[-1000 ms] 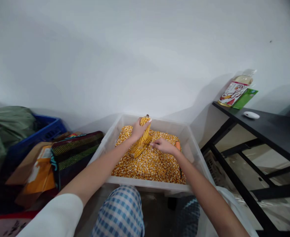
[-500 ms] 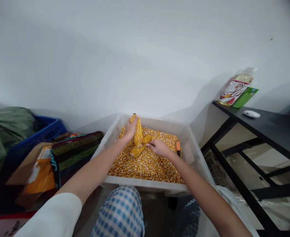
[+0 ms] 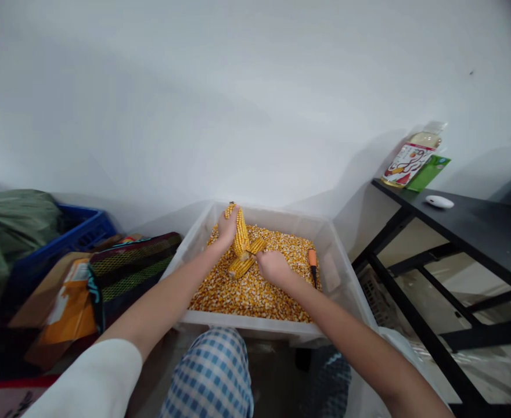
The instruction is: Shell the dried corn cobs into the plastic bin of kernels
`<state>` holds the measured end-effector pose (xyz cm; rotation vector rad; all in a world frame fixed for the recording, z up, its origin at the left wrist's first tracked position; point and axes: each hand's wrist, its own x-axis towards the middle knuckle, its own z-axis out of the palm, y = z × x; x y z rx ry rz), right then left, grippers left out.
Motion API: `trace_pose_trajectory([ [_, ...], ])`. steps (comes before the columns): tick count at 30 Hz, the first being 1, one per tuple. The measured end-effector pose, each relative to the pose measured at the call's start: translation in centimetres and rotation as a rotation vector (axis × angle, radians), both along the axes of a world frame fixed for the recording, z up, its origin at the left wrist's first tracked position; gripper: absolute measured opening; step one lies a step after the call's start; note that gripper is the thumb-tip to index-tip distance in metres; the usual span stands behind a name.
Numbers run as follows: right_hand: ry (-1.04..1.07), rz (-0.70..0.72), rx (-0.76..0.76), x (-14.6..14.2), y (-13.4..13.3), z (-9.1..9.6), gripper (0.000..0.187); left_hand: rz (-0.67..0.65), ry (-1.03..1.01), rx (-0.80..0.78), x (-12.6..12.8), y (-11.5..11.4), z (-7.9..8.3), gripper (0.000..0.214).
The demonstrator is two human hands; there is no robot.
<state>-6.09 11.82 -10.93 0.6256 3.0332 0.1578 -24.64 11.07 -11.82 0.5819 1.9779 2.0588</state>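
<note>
My left hand (image 3: pixel 228 226) is wrapped round a yellow corn cob (image 3: pixel 241 235) that is tilted nearly upright above the bin. My right hand (image 3: pixel 275 267) is closed, and a thin dark rod-like tool (image 3: pixel 252 253) pokes out of it towards the cob's lower end. Its handle is hidden in my fist. Another corn cob (image 3: pixel 240 267) lies slanted beneath, on loose corn kernels (image 3: pixel 238 302). The kernels fill the lower part of a whitish plastic bin (image 3: pixel 255 325). By the bin's right wall rests a tool with an orange and black handle (image 3: pixel 312 258).
At right, a black table (image 3: pixel 477 226) carries a bottle (image 3: pixel 410 159), a green carton (image 3: pixel 429 173) and a white oval object (image 3: pixel 439 201). On the left are a blue crate (image 3: pixel 81 229), a mesh bag (image 3: pixel 133 267) and cardboard (image 3: pixel 59 284). A white wall (image 3: pixel 255 104) stands behind the bin.
My right hand has moved slightly left and turned, with its thin tool still at the cob. The held cob has shifted a little left. The view has moved slightly.
</note>
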Motion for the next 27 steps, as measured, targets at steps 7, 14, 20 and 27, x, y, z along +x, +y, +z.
trace_pose_trajectory([
  [7,0.025,0.037,-0.098,0.8,1.1,0.9,0.037,-0.061,0.325,-0.032,3.0,0.0,1.5,0.046],
  [14,0.048,0.144,-0.255,1.9,3.1,1.6,0.031,-0.428,0.727,-0.252,8.1,-0.8,2.6,0.056],
  [20,0.072,0.155,-0.324,1.9,3.8,1.3,0.032,-0.438,0.724,-0.289,8.2,-0.9,2.9,0.056],
  [27,0.096,0.163,-0.234,1.7,3.5,1.5,0.032,-0.203,0.427,-0.037,4.7,-0.1,2.4,0.042],
])
